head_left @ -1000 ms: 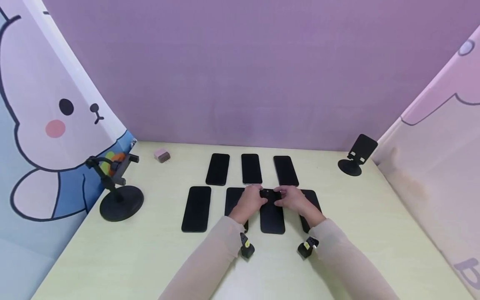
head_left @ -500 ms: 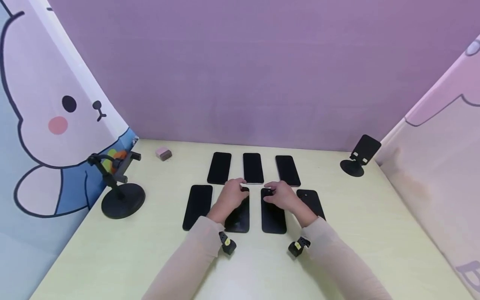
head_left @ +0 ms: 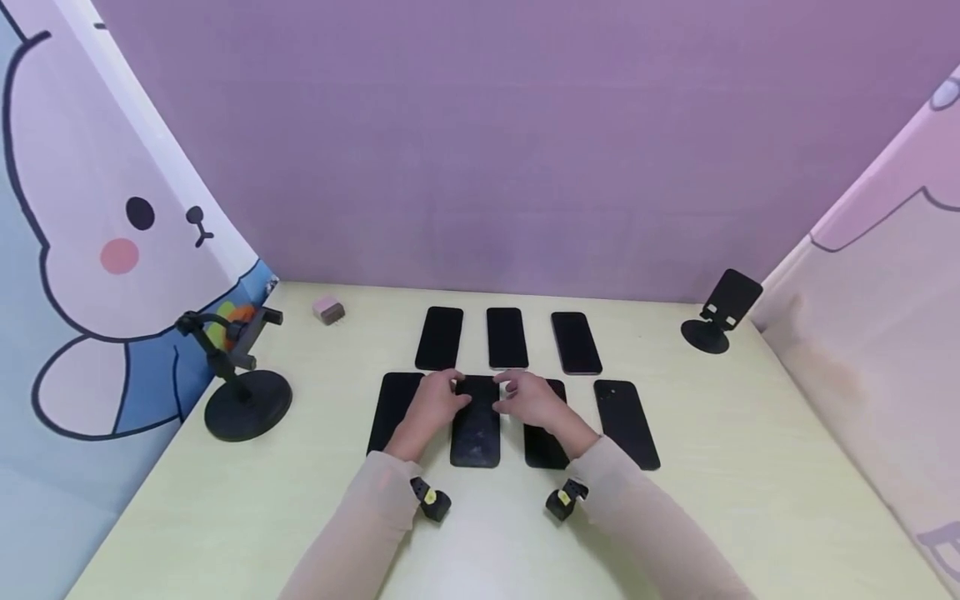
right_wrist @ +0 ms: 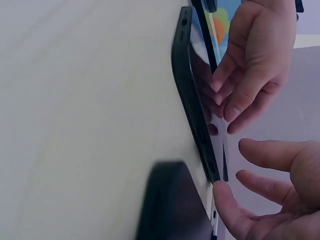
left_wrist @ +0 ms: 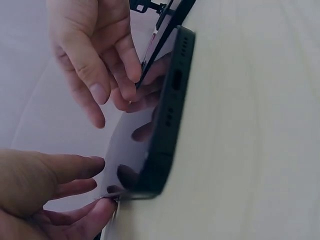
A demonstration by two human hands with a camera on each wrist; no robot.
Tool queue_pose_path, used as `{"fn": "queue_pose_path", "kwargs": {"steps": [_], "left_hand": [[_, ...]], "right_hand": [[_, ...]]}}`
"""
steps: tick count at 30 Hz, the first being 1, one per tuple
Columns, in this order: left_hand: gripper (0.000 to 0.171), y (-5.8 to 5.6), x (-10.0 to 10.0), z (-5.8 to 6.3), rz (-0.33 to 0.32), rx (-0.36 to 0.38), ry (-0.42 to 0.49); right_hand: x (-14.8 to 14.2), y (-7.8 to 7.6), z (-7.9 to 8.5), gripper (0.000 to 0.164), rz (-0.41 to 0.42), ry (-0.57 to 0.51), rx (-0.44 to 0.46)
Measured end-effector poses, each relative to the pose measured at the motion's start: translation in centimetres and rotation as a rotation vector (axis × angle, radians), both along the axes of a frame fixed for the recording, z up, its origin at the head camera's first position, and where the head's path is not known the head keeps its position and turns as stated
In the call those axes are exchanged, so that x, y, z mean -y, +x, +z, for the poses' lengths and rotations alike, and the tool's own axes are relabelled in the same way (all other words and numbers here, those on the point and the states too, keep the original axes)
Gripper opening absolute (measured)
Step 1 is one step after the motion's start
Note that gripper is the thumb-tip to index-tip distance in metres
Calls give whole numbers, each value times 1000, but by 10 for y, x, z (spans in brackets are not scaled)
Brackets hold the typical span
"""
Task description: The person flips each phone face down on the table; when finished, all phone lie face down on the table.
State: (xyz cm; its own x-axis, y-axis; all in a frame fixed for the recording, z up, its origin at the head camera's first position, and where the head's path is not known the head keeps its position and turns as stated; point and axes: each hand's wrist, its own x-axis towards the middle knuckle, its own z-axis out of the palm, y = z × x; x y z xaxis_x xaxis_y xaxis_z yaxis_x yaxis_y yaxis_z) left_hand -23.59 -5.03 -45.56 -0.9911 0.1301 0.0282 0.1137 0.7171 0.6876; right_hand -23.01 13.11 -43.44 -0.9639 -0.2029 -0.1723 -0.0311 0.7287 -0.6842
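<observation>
A black smartphone lies flat, second from the left in the front row, its glossy face up. My left hand is at its upper left edge, fingers loosely bent; a fingertip meets the phone's edge in the left wrist view. Opposite, my right hand is at the upper right edge, fingertips beside it and thumb spread apart. Under my left wrist lies the leftmost phone, partly covered. My right hand partly hides a third phone. The rightmost phone lies camera side up.
Behind stand-in-line phones form a back row: a left one, a middle one and a right one. A black round-based stand is at left, a smaller black stand at far right. A small pink-brown block sits back left.
Both hands have shifted left, from the third front phone to the second; the left hand moved across first. The rightmost phone is now fully uncovered. The phones themselves stay in place.
</observation>
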Motion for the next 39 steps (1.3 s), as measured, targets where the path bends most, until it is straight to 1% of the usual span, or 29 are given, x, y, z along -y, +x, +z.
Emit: {"fn": "queue_pose_path", "kwargs": {"steps": [2, 6, 9, 12, 15, 18, 23, 29, 35, 39], "left_hand": [[30, 0, 1, -1, 5, 15, 11], [28, -1, 2, -3, -6, 14, 14], [27, -2, 2, -5, -14, -9, 14], [27, -3, 2, -5, -11, -22, 16], [28, -3, 1, -4, -6, -12, 15], [29, -3, 1, -5, -5, 11, 13], [30, -3, 1, -5, -19, 1, 10], [29, -4, 1, -5, -35, -2, 20], [29, -2, 1, -5, -52, 0, 38], [30, -1, 0, -5, -65, -13, 57]], "right_hand": [[3, 0, -3, 42, 4, -6, -2], [9, -2, -8, 42, -5, -1, -15], [13, -2, -9, 41, -27, 8, -14], [16, -3, -10, 41, -60, -7, -4], [17, -3, -11, 42, -91, -26, 9], [17, -3, -13, 42, -105, -44, 3], [13, -5, -14, 42, -116, -111, -11], [9, -7, -12, 43, -97, -216, -5], [7, -4, -5, 41, -100, -259, 7], [6, -1, 0, 40, -98, -328, 21]]}}
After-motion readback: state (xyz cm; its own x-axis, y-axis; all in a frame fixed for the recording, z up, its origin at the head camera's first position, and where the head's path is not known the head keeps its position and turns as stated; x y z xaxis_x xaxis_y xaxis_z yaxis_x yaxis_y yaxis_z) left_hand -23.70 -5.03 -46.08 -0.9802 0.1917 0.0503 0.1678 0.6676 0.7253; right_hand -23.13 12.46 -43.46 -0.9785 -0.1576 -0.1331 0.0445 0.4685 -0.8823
